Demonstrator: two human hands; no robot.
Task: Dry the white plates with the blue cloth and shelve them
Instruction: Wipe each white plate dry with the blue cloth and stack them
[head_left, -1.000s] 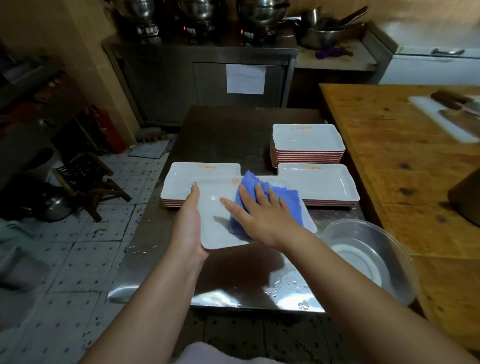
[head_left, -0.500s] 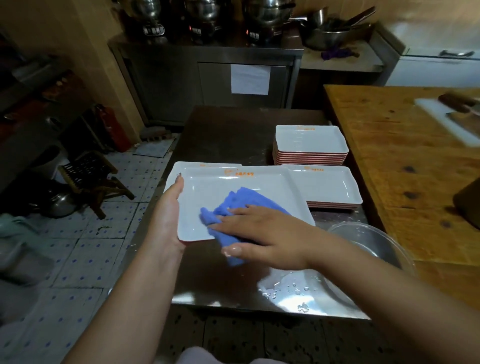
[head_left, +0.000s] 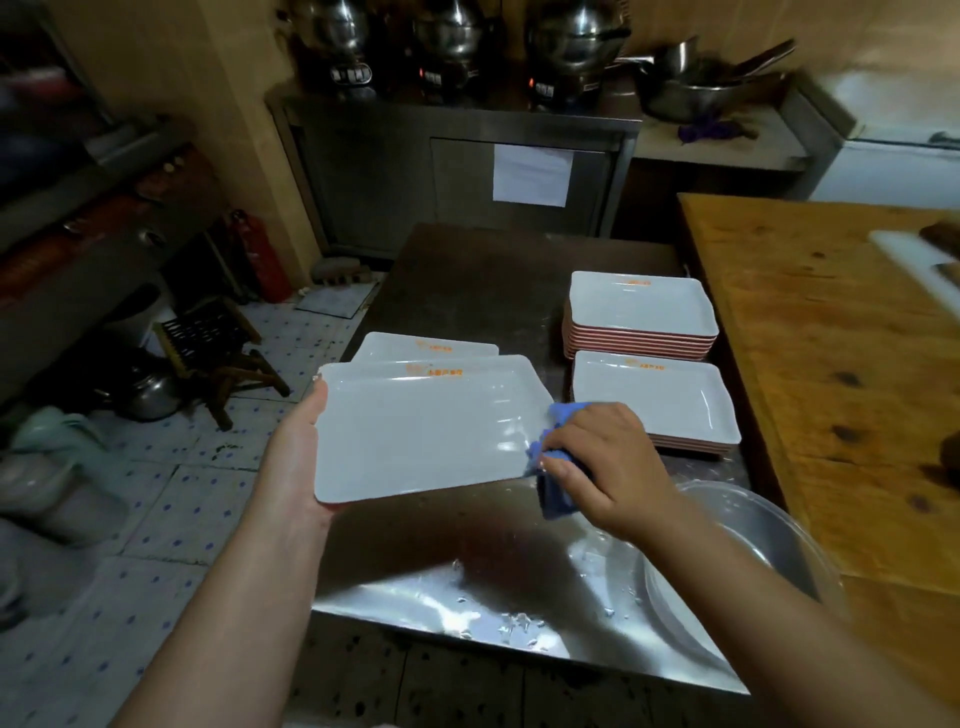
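A white rectangular plate (head_left: 421, 431) is held above the steel table (head_left: 493, 275), tilted a little down to the right. My left hand (head_left: 296, 457) grips its left edge. My right hand (head_left: 597, 462) holds the bunched blue cloth (head_left: 558, 493) against the plate's right edge. Behind it lies another white plate (head_left: 410, 347), mostly hidden. Two stacks of white plates stand to the right: a taller far stack (head_left: 639, 312) and a lower near stack (head_left: 654, 400).
A metal basin (head_left: 737, 561) sits at the table's near right corner, with water drops on the steel beside it. A wooden counter (head_left: 831, 364) runs along the right. A steel cabinet with cookers (head_left: 452, 156) stands at the back. A stool (head_left: 218, 348) and kettle stand on the tiled floor at left.
My right hand has wiped the blue cloth from the plate's middle over to its right edge. The plate has lifted closer to the camera, still held by my left hand.
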